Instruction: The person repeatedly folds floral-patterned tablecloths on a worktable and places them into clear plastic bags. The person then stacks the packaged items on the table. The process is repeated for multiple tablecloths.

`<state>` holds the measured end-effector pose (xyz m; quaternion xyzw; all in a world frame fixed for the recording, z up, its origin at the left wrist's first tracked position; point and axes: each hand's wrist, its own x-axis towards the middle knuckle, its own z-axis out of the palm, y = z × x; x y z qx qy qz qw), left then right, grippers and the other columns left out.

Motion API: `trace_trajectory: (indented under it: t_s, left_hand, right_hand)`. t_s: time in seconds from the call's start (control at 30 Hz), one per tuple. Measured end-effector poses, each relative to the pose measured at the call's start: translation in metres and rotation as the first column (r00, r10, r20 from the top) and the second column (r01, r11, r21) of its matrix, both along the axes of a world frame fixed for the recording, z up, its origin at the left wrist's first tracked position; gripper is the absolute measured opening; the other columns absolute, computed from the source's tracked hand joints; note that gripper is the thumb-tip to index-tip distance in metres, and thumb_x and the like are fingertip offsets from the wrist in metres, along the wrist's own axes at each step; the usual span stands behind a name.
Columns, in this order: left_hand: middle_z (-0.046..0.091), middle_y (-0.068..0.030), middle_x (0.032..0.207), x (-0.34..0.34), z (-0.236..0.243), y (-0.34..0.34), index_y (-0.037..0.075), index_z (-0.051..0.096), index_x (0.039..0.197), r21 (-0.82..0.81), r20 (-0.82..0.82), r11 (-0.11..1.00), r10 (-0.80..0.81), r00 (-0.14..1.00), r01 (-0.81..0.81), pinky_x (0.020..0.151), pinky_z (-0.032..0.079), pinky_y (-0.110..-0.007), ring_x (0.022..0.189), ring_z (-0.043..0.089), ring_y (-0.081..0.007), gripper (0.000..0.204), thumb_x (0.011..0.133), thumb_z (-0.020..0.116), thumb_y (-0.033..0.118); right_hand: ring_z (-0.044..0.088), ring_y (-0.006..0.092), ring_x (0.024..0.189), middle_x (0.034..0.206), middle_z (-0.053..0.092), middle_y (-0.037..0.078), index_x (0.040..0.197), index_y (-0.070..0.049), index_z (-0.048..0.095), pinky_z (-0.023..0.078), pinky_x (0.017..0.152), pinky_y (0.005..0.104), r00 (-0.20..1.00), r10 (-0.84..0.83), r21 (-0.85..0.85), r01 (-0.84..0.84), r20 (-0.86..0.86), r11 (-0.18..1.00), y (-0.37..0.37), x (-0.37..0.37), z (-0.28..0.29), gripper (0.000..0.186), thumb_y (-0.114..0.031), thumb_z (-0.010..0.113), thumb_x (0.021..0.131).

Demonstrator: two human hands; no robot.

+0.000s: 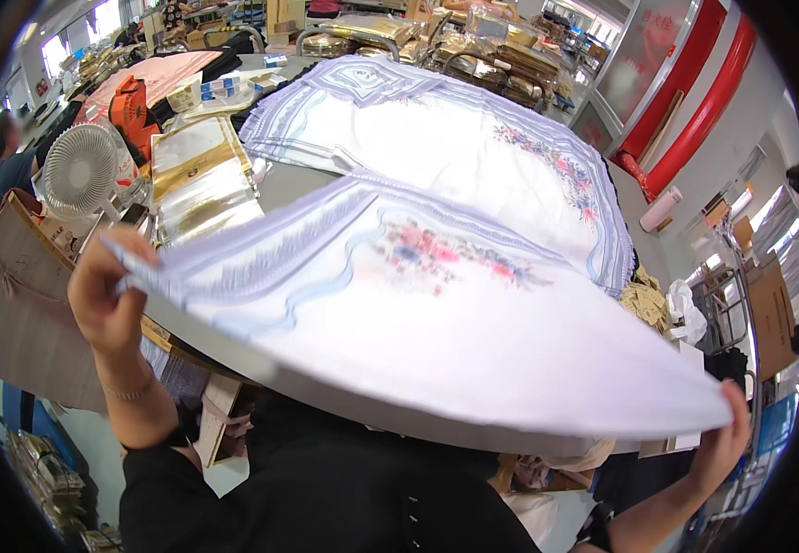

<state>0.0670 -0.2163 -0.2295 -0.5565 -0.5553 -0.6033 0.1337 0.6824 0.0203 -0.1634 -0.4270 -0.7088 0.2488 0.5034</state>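
A white cloth (436,313) with a pale blue striped border and a pink and blue flower print is stretched out in the air over the table. My left hand (109,286) pinches its left corner. At the lower right, my right hand (727,438) grips the opposite corner. Behind the held cloth, a stack of similar white flowered cloths (455,138) lies flat on the grey table (293,184).
A white desk fan (78,170) stands at the left beside shiny clear packaging bags (201,180). An orange item (132,106) and small boxes lie further back. Packed goods crowd the far end. A person (3,157) sits at the far left.
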Motion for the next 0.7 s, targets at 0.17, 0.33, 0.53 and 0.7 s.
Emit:
trace_trajectory:
  t_s: [0.17,0.33,0.53,0.7]
  left_hand:
    - [0.053,-0.0097,0.083,0.029,-0.07,-0.031,0.002,0.047,0.08,-0.216,0.252,0.975,0.009,0.968,0.047,0.071,0.044,-0.026,0.078,0.053,-0.0169,0.013,0.073,0.055,-0.006]
    - [0.055,-0.0027,0.094,0.043,-0.117,-0.029,-0.001,0.055,0.099,-0.546,0.317,0.837,0.241,0.917,-0.032,0.077,0.042,-0.023,0.084,0.05,-0.0094,0.024,0.075,0.057,-0.001]
    - [0.064,-0.004,0.088,-0.01,-0.135,0.049,-0.003,0.062,0.104,-0.726,0.412,0.679,0.303,0.859,0.11,0.069,0.047,-0.026,0.077,0.056,-0.0099,0.027,0.081,0.063,0.011]
    - [0.067,-0.0096,0.08,-0.034,-0.187,0.135,-0.005,0.065,0.099,-0.638,0.486,0.737,0.158,0.859,0.225,0.068,0.048,-0.03,0.074,0.061,-0.0152,0.027,0.084,0.064,0.018]
  right_hand:
    - [0.055,0.0226,0.109,0.117,0.058,0.015,0.116,0.006,0.06,0.041,0.096,0.0325,0.894,0.055,-0.176,0.027,0.444,0.984,-0.064,-0.02,-0.038,0.035,0.001,0.054,0.082]
    - [0.057,0.0307,0.08,0.083,0.058,0.014,0.087,-0.001,0.061,0.045,0.07,0.0341,0.727,0.124,-0.158,-0.022,0.675,0.987,-0.064,-0.045,-0.109,0.021,-0.001,0.063,0.066]
    - [0.059,0.0154,0.093,0.101,0.064,0.007,0.107,0.001,0.06,0.046,0.082,0.0304,0.992,-0.128,-0.477,0.116,0.007,0.871,0.006,-0.06,-0.2,0.023,-0.012,0.061,0.088]
    - [0.063,0.0253,0.082,0.089,0.066,0.017,0.1,0.004,0.058,0.047,0.072,0.0372,0.965,-0.073,-0.308,0.151,0.25,0.939,0.081,-0.093,-0.268,0.021,-0.014,0.058,0.09]
